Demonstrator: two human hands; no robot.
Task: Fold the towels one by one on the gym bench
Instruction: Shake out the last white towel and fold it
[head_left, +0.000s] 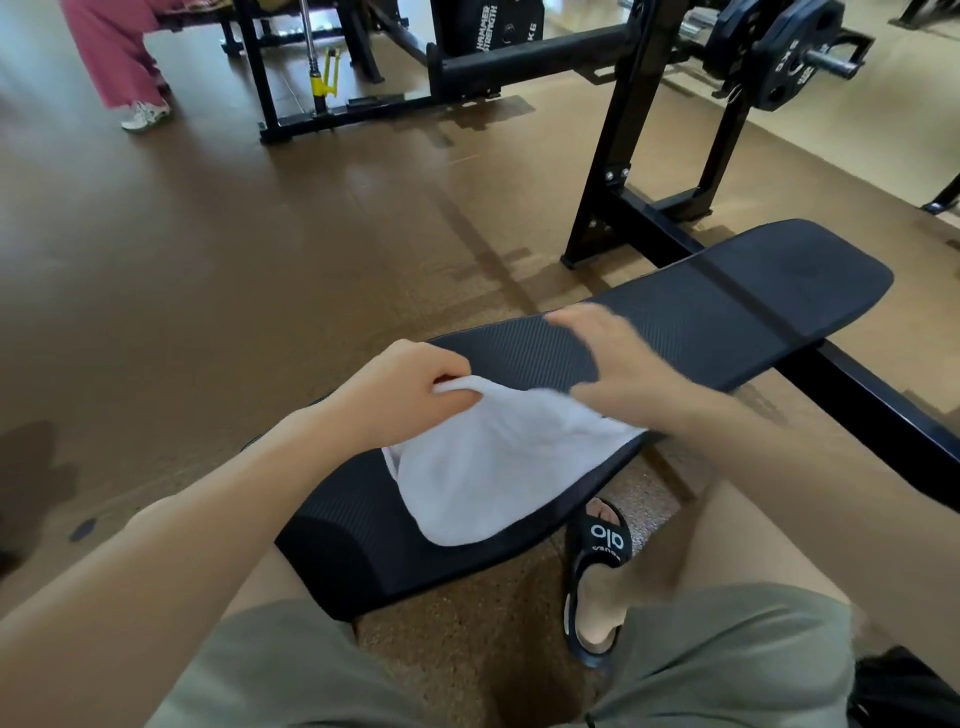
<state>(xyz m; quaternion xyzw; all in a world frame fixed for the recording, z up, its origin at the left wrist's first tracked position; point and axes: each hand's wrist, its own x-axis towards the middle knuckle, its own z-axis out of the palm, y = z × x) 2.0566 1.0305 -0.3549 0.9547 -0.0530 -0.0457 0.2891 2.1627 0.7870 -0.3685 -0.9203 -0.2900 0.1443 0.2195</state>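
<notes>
A white towel (488, 462) lies on the near end of the black gym bench (727, 317), one edge draped toward me. My left hand (400, 395) grips the towel's far left corner between thumb and curled fingers. Blurred by motion, my right hand (618, 364) hovers with straight fingers just above the towel's far right edge and holds nothing.
The bench's black frame (872, 410) runs to the right. A rack upright (623, 145) with weight plates (779, 52) stands behind it. My right foot in a black slide (597, 566) rests beside the bench. A person in pink trousers (119, 57) sits far left.
</notes>
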